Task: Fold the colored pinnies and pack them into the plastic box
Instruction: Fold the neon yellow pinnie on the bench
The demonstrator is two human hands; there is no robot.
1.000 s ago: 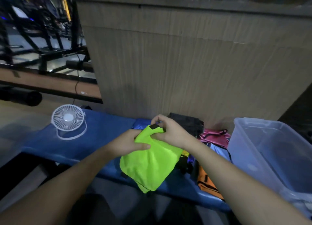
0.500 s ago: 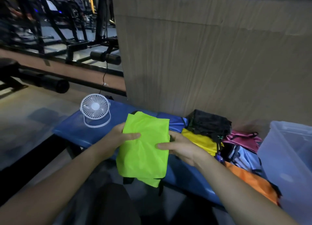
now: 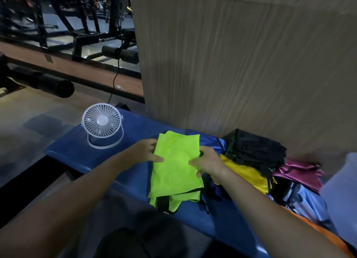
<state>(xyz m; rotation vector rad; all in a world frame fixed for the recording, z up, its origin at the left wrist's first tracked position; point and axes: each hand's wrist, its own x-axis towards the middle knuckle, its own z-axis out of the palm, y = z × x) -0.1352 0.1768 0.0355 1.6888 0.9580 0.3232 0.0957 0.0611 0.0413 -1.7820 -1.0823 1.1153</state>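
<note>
- Nearest, two bare forearms reaching forward and inward from the bottom corners over a dark, blurred floor area.
- Beyond them, a blue padded bench [image 3: 133, 134] running from left to lower right, glossy, dimly lit.
- Left hand [image 3: 144, 152] at the left edge of a lime-green pinny [image 3: 175, 165], thumb laid on top of the cloth, other fingers tucked under the edge, pinching it.
- Right hand [image 3: 207, 164] at the pinny's right edge, thumb over the cloth, fingers curled round the side, gripping it.
- Pinny folded into a rough rectangle, partly over the bench, lower end with black trim hanging past the near edge.
- Just right of it, a heap of other pinnies: yellow [image 3: 245, 173], black [image 3: 255, 147], pink [image 3: 301, 172], pale blue [image 3: 305, 201], orange [image 3: 328, 236] at the lower right.
- At the far right edge, a pale blurred shape, likely the plastic box [image 3: 343, 195]; hard to tell.
- Small white fan [image 3: 102, 122] upright on the bench's left end, well apart from the hands.
- Behind, a wood-grain panel [image 3: 241, 64]; to the left, black gym frames and padded rollers on a shiny floor.
</note>
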